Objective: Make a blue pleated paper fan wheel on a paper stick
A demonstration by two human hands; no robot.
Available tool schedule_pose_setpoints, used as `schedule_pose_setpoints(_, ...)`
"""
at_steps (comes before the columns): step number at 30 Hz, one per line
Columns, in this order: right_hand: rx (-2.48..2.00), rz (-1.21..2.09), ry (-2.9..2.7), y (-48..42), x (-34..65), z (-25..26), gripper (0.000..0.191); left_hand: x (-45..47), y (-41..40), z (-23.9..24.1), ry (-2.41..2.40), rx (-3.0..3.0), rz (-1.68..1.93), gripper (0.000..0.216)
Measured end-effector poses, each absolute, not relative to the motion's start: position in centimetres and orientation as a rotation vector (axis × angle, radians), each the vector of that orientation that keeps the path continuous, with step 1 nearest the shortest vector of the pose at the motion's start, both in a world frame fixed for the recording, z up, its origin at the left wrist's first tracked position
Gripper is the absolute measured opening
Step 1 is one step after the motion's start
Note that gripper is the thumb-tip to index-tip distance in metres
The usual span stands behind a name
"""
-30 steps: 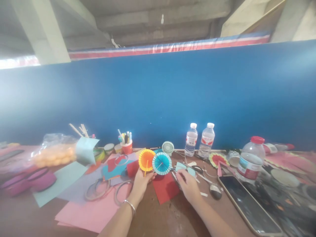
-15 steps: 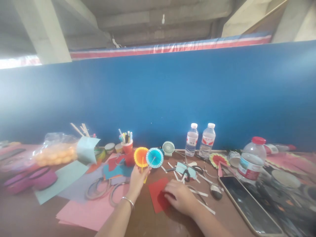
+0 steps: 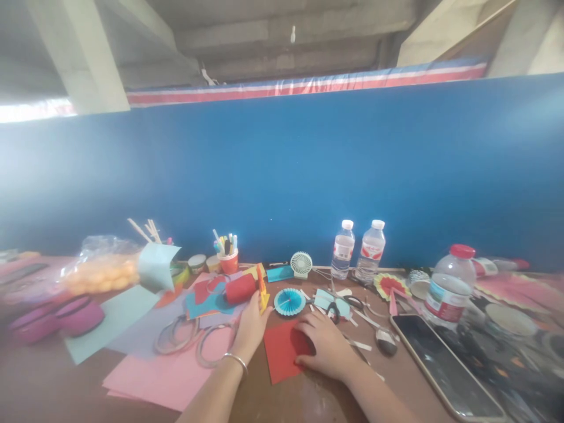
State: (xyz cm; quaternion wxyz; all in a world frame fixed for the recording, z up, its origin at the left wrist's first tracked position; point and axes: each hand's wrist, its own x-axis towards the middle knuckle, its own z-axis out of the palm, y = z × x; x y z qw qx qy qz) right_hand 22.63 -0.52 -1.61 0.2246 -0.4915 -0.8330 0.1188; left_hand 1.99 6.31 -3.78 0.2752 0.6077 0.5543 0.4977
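Observation:
My left hand point(image 3: 251, 329), with a silver bangle on its wrist, grips an orange-and-yellow pleated paper rosette point(image 3: 263, 288) that is turned nearly edge-on. Just right of its fingers a blue pleated paper rosette point(image 3: 289, 302) lies face up on the table, a thin stick at its middle. My right hand point(image 3: 324, 346) rests palm down, fingers apart and slightly curved, over the right side of a red paper sheet point(image 3: 282, 355). Its fingertips are close to the blue rosette and to some white paper strips. A red paper roll point(image 3: 240, 288) lies behind my left hand.
Scissors point(image 3: 337, 308) and paper strips lie right of centre. A phone point(image 3: 445, 364), a large bottle point(image 3: 449, 288) and two small water bottles point(image 3: 342, 252) stand or lie to the right. Tape rings point(image 3: 176, 335) and pink paper point(image 3: 150, 382) are at left. A small fan point(image 3: 301, 265) stands behind.
The blue rosette has gone from beside the orange one, above my left hand, down onto the table. My left hand has tilted the orange rosette edge-on. My right hand has shifted slightly.

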Motion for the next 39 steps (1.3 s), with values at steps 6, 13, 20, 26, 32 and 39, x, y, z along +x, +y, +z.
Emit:
schedule_pose_setpoints(6, -1.422, 0.283, -2.286, -0.5, 22.9, -1.9, 0.064, 2.8, 4.4, -2.0, 1.665, 2.106, 1.194, 0.048)
schedule_pose_setpoints(13, -1.444, 0.246, -2.301, -0.4, 22.9, -2.2, 0.058, 4.3, -0.5, -0.5, 1.341, 2.542, 0.407, 0.019)
schedule_pose_setpoints(20, -1.478, 0.169, -2.248, 0.4, 23.6, -3.2, 0.027, 3.0, -2.1, -1.0, 1.327, 2.586, 0.345, 0.046)
schedule_pose_setpoints(26, -1.462, 0.133, -2.199, 0.8, 23.8, -3.7, 0.017, 2.6, -2.5, -0.5, 1.320, 2.703, 0.346, 0.033)
schedule_pose_setpoints(32, -1.460, 0.150, -2.160, 1.0, 23.8, -4.5, 0.016, -4.0, 1.0, 4.3, 1.709, 2.631, 1.027, 0.031)
schedule_pose_setpoints(39, -1.475, 0.116, -2.165, 1.0, 23.6, -4.3, 0.014, -12.6, 10.3, 4.1, 1.869, 2.325, 0.976, 0.044)
